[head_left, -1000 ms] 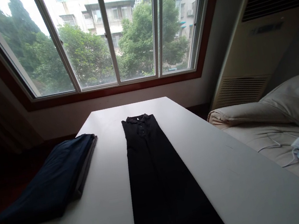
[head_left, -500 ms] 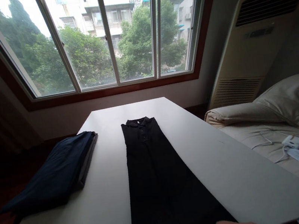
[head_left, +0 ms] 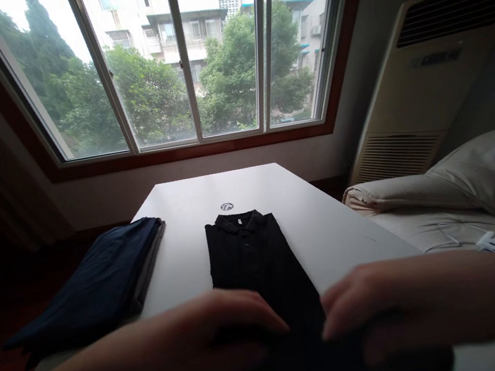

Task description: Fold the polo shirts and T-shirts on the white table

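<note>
The left hand point(head_left: 196, 338) and right hand point(head_left: 415, 297) have come up from the bottom of my view, and the black polo shirt point(head_left: 251, 266) has slid nearer, uncovering a round dark mark point(head_left: 227, 206) on the table point(head_left: 334, 228) beyond its collar point(head_left: 229, 225). I see each grip curled closed on the shirt's cloth; blur hides how tightly. Ahead, the collar end lies flat. Left of the grip, folded garments point(head_left: 89, 286) overhang the table edge; right of it, bare tabletop runs toward the sofa point(head_left: 489, 169).
</note>
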Demonstrator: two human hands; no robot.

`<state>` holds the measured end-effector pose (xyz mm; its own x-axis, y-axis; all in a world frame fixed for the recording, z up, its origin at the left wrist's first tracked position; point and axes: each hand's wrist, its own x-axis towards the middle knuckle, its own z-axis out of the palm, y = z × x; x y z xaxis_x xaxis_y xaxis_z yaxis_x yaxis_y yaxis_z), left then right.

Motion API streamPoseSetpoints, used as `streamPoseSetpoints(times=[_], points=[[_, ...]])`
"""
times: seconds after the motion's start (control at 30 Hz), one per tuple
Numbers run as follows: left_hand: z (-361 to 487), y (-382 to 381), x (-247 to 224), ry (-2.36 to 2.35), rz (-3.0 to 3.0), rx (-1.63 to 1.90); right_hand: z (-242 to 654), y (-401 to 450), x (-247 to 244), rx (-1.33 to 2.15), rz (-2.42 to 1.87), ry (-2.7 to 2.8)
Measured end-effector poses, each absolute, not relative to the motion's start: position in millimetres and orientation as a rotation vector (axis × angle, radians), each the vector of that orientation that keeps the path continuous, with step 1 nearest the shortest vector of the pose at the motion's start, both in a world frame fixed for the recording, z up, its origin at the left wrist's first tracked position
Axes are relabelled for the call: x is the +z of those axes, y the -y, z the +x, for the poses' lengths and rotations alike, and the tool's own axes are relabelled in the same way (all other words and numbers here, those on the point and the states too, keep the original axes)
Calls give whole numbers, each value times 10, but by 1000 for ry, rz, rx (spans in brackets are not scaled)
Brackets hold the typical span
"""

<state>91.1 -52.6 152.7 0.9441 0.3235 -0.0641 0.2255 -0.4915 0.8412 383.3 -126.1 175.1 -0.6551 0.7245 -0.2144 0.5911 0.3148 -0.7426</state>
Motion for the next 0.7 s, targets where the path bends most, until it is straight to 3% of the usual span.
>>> streamPoseSetpoints(times=[0.23,0.47,0.7], points=[[1297,-784,1527,-335,2307,393,4136,-194,1714,1231,-1300,2402],[1597,-1834,949,-358,2390,386,4429,-1350,1099,1126,-1603,2301],[1753,-2430,426,-464,2330,368,4472,-1917,548,1083,-1798,2294]])
